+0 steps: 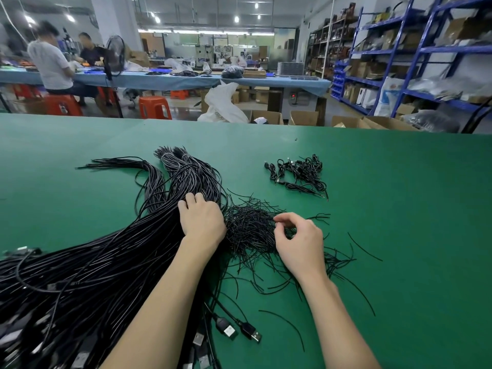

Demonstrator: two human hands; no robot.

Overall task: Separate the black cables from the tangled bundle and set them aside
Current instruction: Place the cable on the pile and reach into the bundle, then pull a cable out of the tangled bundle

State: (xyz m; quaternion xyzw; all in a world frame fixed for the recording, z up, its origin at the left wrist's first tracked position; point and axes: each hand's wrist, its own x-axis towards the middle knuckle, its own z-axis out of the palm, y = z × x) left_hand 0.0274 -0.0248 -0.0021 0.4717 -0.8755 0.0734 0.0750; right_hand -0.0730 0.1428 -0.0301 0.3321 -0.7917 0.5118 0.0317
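Cables (106, 262) cut off left, pinch (277, 225) possibly hidden

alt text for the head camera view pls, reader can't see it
A person's left hand presses on a large bundle of black cables on a green table, while the right hand pinches thin strands from a tangled pile.

green table (399, 209) | black cable bundle (93, 262) | thin wire tangle (250, 230) | small cable pile (300, 171)
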